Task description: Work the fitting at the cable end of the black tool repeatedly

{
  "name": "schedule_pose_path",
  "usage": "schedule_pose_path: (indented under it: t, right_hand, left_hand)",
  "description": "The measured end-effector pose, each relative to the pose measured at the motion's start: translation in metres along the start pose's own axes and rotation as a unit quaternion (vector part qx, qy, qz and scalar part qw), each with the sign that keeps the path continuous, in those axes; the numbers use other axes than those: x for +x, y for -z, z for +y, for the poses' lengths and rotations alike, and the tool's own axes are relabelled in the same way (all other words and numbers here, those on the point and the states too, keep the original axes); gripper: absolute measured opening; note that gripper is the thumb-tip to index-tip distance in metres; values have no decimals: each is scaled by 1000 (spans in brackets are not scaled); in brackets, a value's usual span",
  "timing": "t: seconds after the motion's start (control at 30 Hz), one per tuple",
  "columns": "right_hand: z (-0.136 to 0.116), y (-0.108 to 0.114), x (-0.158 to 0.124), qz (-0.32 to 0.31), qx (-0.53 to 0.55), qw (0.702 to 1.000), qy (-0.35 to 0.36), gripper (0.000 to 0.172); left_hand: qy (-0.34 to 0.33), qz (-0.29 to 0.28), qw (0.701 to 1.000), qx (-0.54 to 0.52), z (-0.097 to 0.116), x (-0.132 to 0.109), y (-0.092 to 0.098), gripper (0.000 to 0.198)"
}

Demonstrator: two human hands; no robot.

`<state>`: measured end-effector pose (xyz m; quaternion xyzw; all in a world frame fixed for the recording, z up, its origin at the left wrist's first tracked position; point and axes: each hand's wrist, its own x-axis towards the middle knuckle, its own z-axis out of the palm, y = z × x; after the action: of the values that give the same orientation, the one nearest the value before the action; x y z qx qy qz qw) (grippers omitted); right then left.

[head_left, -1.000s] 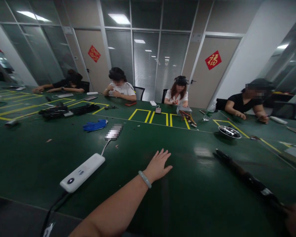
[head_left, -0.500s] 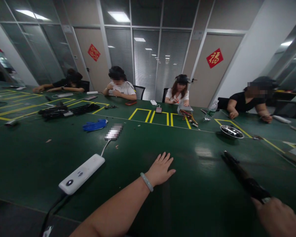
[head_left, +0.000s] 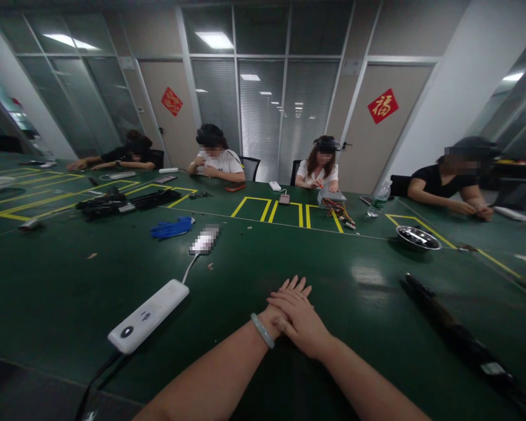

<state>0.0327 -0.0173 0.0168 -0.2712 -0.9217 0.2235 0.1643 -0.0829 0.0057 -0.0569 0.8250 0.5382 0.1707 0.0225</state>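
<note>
My left hand, with a pale green bangle on its wrist, lies palm down on the green table. Across its back rests my right hand, fingers stretched out flat and holding nothing. It covers much of the left hand, whose fingertips show spread beyond it. To the right lies a long, dark stick-like object with a small pale label, apart from both hands. On the left a white power bank is joined by a white cable to a phone with a blurred screen.
A blue glove and a black bundle lie farther left. Toward the right are a shiny metal bowl, a water bottle and a grey box with coloured wires. Several people sit along the far side. Yellow tape marks the tabletop.
My right hand has let go of the long dark object and moved left onto my left hand. The dark object now lies on the table. My left hand has stayed almost in place.
</note>
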Motion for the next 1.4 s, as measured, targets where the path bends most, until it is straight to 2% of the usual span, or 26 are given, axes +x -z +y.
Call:
schedule_pose_path:
  t: [0.1,0.23,0.5,0.6,0.7,0.77,0.8,0.87,0.9,0.97,1.03,1.07,1.1,1.2,1.3,1.33,1.4]
  right_hand:
    - [5,6,-7,-5,21,1000,-9,50]
    - [8,15,-11,-27,34,999,-4,55]
    - [10,14,-9,-30,46,998,-1,54]
    - [10,11,-10,-30,40,999,6,56]
    - [21,16,-9,-16,7,1000,2,57]
    - [42,30,-13,30,-46,997,-45,57]
    - [57,41,-20,70,-82,990,-90,57]
    - [94,69,-43,168,-160,948,-216,62]
    - [115,84,-60,219,-198,909,-295,66]
    - [156,110,-104,287,-256,808,-446,78]
    - [191,130,-151,305,-268,703,-584,94]
    - [204,136,-173,288,-250,664,-643,100]
    - [215,141,-192,257,-222,639,-690,103]
    - [236,147,-228,177,-136,585,-780,98]
    - [242,148,-240,175,-104,551,-809,91]
    - [242,148,-241,186,-108,553,-805,86]
    - [238,147,-241,220,-148,600,-754,75]
  left_hand:
    - [-59,10,996,72,-2,-4,-3,68]
    - [-68,4,985,156,-3,-6,-3,67]
    - [-58,-30,984,165,-6,-1,-13,73]
    - [-55,-50,989,131,-4,-1,-4,70]
    - [-76,-81,992,67,-2,-2,15,71]
    - [-69,-89,993,17,0,-1,28,69]
    - [-53,-88,995,-6,1,-1,33,68]
    - [-28,-94,994,-47,2,-1,41,67]
    - [-23,-102,993,-62,2,-1,43,67]
    - [-22,-117,990,-81,2,-1,46,68]
    - [-19,-121,988,-89,2,-1,47,68]
    - [-17,-121,988,-91,2,-1,47,69]
    - [-16,-120,988,-93,2,0,47,69]
    - [-17,-116,989,-92,3,0,46,69]
    - [-18,-120,988,-95,3,0,47,69]
    - [-18,-123,987,-97,3,0,47,69]
    - [-17,-126,987,-102,4,0,48,69]
